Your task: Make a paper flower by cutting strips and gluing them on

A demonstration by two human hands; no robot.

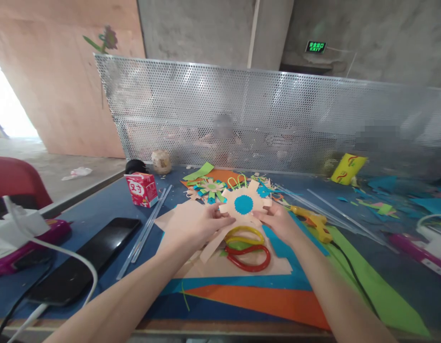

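Between my two hands is a pale peach paper flower [227, 196] with a scalloped blue disc [244, 205] at its centre. My left hand [208, 223] pinches its left petal, and my right hand [276, 220] grips the right edge near a petal. Just below the flower lie scissors [249, 259] with one red and one yellow handle loop, on peach paper sheets [192, 271]. Beyond my hands are a green and peach paper flower [212, 186] and loose paper scraps. To the right of my right hand rests a yellow glue gun [315, 224] with a black cord.
A black phone [85, 259], clear glue sticks [145, 231] and a red box [142, 189] are at the left. Green paper [370, 276] and orange paper [263, 300] lie near the front edge. A perforated metal screen [206, 105] bounds the back; a yellow roll [348, 168] stands before it.
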